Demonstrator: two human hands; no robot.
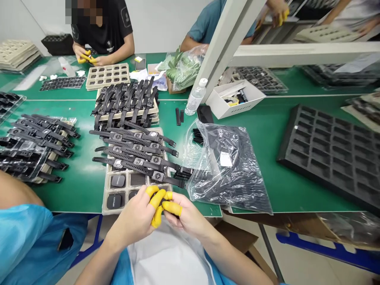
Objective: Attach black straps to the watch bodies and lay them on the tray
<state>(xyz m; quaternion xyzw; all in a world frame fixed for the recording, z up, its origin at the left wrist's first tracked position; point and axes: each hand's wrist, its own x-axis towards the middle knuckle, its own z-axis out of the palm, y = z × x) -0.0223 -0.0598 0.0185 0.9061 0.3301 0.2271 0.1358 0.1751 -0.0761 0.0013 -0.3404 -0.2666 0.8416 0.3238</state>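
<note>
Head view: left hand (pixel 135 217) and right hand (pixel 190 217) are narrowly pinching a small dark piece (pixel 162 201), mostly hidden, presumably for fine control. Yellow finger covers (pixel 172 208) are probably preventing smudges. Piece is hovering by the near edge of the cream tray (pixel 105 198); strapped watches (pixel 138 161) are lying across its cells, apparently too long to fit.

Yellow finger cots (pixel 157 199) (blue-and-white clothing (pixel 169 257))
</note>
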